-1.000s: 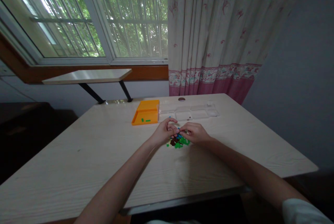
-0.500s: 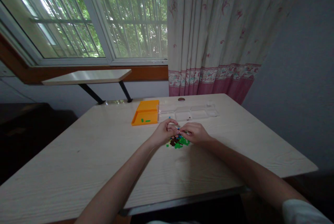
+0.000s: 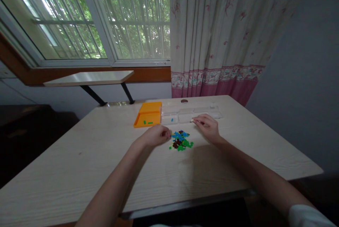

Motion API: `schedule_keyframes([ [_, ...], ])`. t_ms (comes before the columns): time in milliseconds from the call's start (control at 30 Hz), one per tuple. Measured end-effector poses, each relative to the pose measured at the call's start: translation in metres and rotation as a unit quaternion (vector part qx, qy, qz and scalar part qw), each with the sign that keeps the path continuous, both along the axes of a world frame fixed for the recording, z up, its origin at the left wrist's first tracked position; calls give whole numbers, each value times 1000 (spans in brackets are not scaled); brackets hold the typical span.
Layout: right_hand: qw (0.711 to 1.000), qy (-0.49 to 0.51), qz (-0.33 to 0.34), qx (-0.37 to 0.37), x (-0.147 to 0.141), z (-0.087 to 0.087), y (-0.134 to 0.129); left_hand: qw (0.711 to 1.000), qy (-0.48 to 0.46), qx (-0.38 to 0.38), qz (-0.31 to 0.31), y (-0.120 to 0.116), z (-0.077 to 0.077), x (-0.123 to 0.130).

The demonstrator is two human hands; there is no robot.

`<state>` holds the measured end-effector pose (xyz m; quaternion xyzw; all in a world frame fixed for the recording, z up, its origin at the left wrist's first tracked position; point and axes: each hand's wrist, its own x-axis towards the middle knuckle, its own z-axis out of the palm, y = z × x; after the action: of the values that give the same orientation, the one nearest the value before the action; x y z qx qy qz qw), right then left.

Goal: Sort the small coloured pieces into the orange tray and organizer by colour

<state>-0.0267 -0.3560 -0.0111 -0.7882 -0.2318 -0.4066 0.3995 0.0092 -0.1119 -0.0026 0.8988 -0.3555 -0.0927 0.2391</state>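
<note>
A pile of small blue, green, brown and yellow pieces (image 3: 181,140) lies on the table in front of me. At the pile's left edge is my left hand (image 3: 160,134), its fingers curled together; whatever they may hold is too small to name. My right hand (image 3: 207,125) pinches a small white piece (image 3: 192,120) over the near edge of a clear compartment tray (image 3: 185,117). One blue piece (image 3: 172,119) lies in the tray's left compartment. Two green pieces (image 3: 150,123) are in the open orange case (image 3: 147,118) beside the tray.
The wooden table (image 3: 106,156) spans the view. At its back edge is a dark oval spot (image 3: 184,101). A raised shelf (image 3: 92,76) on black brackets stands at the back left, and a curtain (image 3: 212,43) hangs behind the table.
My hands have moved apart. My right hand went right and forward to the tray with the white piece; my left hand shifted left, uncovering the blue pieces of the pile.
</note>
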Motion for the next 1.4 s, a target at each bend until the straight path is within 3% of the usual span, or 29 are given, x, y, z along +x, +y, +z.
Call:
schedule_keyframes([
  [267,998,-55,-1,1,3,2,-4,995,-49,91,-4,-7,3,-6],
  [833,999,-31,-5,-33,11,-5,-13,994,-54,89,-15,-8,2,-6],
  [1000,989,52,-76,-118,27,-12,-37,995,-54,86,-11,-8,0,-6],
  [1133,962,124,-181,-163,43,-23,-59,994,-56,90,-9,-9,0,-6],
  [1233,945,165,-217,-183,51,-29,-70,995,-52,83,-5,-8,1,-6],
  [1400,938,177,-230,-192,50,-27,-69,1000,11,-25,2,-9,-3,-5],
])
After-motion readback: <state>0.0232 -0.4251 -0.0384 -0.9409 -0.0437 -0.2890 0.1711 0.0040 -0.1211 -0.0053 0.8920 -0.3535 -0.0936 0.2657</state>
